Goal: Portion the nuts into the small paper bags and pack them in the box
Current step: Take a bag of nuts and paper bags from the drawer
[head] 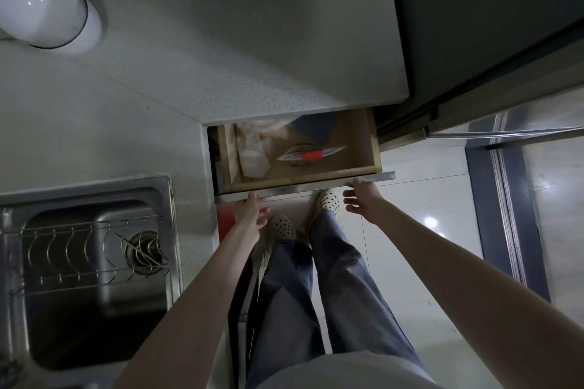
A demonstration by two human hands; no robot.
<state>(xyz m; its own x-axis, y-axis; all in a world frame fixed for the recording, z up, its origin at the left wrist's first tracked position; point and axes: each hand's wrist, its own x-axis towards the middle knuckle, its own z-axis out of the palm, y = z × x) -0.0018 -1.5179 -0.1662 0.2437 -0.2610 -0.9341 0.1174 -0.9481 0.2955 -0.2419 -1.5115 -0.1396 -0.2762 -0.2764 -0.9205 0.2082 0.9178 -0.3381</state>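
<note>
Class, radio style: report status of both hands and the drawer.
Left hand grips drawer front edge. Right hand open, fingertips at front. Drawer pulled out; clear bag inside. Nothing blocking.

A speckled grey tabletop [240, 50] is seen at twelve o'clock, a steel sink [94, 262] at eight, glossy floor tiles [426, 215] at three, dimly lit.

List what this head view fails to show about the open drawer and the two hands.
- Drawer rear: hidden beneath the countertop.
- Clear bag with a red strip: contents too small and dim to identify.
- Pale wrappings: too dim to tell paper bags from plastic.
- Left hand fingertips: hidden under the drawer front.
- Right hand: grip unclear.
</note>
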